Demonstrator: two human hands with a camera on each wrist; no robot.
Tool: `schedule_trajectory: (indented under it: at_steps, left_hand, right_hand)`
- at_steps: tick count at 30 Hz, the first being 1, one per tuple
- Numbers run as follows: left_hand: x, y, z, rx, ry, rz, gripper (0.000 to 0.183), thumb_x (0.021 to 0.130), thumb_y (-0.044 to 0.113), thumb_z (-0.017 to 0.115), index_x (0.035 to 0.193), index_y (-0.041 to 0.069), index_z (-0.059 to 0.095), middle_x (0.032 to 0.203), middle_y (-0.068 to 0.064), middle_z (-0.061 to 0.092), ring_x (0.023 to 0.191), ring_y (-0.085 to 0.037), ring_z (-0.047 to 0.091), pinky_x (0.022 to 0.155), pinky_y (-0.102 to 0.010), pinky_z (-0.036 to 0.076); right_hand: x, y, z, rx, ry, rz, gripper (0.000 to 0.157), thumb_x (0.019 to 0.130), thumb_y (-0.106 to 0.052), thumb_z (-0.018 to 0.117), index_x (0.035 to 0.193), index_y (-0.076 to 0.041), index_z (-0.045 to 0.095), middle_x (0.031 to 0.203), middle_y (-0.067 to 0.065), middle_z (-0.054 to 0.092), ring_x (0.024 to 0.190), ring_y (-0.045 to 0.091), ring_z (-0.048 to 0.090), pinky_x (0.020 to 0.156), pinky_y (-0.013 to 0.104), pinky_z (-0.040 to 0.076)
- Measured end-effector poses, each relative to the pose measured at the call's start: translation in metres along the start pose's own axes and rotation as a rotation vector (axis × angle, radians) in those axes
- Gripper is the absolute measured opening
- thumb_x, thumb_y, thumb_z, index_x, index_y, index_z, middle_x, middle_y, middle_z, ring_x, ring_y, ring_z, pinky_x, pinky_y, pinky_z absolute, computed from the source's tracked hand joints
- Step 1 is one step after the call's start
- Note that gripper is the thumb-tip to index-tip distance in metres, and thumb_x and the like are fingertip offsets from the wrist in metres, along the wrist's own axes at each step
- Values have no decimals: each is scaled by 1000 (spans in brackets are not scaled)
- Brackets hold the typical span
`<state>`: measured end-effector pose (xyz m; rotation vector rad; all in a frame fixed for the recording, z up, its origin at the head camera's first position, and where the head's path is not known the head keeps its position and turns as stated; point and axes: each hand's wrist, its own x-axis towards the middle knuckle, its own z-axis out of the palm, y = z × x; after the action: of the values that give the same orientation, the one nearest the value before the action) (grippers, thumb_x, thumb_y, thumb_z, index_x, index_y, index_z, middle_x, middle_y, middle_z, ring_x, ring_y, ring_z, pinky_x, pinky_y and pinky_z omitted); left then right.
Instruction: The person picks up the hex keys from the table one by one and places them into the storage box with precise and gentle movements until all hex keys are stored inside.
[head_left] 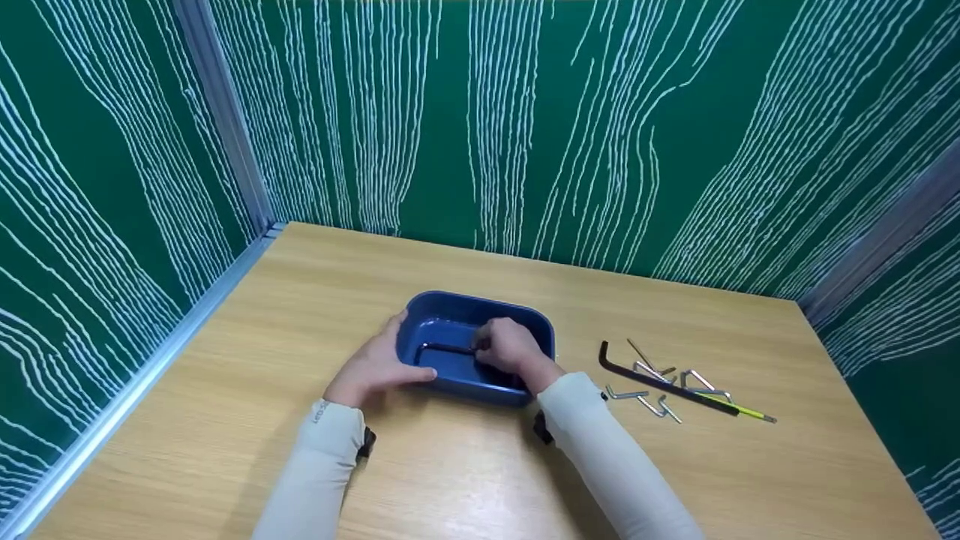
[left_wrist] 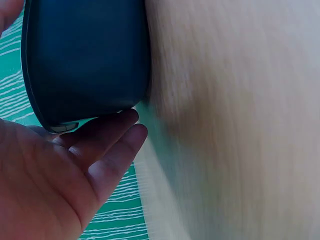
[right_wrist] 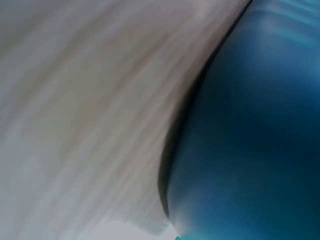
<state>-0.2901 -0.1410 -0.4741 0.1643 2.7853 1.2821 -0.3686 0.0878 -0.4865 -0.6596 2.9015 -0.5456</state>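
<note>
A blue plastic bin [head_left: 480, 391] sits on the table with its opening upward. My left hand [head_left: 375, 366] holds its left end, the thumb at the front rim and the fingers along the outer wall. In the left wrist view, the fingers [left_wrist: 112, 150] lie against the bin's outside. Inside the bin is a dark L-shaped hex key [head_left: 448, 347], its bent end to the left. My right hand [head_left: 511, 346] reaches over the rim and pinches the key's right end, which the fingers hide. The right wrist view shows only the bin wall [right_wrist: 250, 140] and blurred table.
Right of the bin lies a loose pile: a large black hex key [head_left: 652, 381], several small silver hex keys [head_left: 628, 394] and a yellow-green rod [head_left: 756, 413]. Green walls [head_left: 442, 150] with white lines stand behind and at both sides of the wooden table [head_left: 450, 480].
</note>
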Motion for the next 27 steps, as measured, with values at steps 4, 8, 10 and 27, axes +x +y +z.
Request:
schedule_trajectory:
  at_steps: [4,8,10,27]
  left_hand:
    - [1,0,0,19,12,-15,121,42,72,68,139,24,14,137,-1,33,119,-19,38,99,-44,32]
    - [2,-2,1,13,17,-27,121,40,72,68,139,26,15,136,0,34,118,-19,39,99,-44,32]
    - [3,-2,1,12,21,-29,121,40,72,68,138,26,15,136,0,35,118,-19,39,98,-44,33]
    - [2,-3,2,-39,30,-32,121,39,70,71,137,25,17,134,0,37,115,-20,41,97,-44,34]
  right_hand:
    - [-1,0,-1,28,-13,12,11,79,-22,63,89,-24,68,89,-7,63,81,13,54,80,35,47]
    - [-2,-1,-2,75,-15,10,12,78,-22,63,89,-24,66,87,-7,62,79,13,54,78,35,47]
    - [-2,-1,-2,106,-9,15,13,77,-25,63,90,-25,64,86,-7,61,79,13,54,77,35,47]
    - [-8,-7,-9,222,54,31,27,76,-37,63,102,-29,61,98,-8,57,90,14,51,87,40,44]
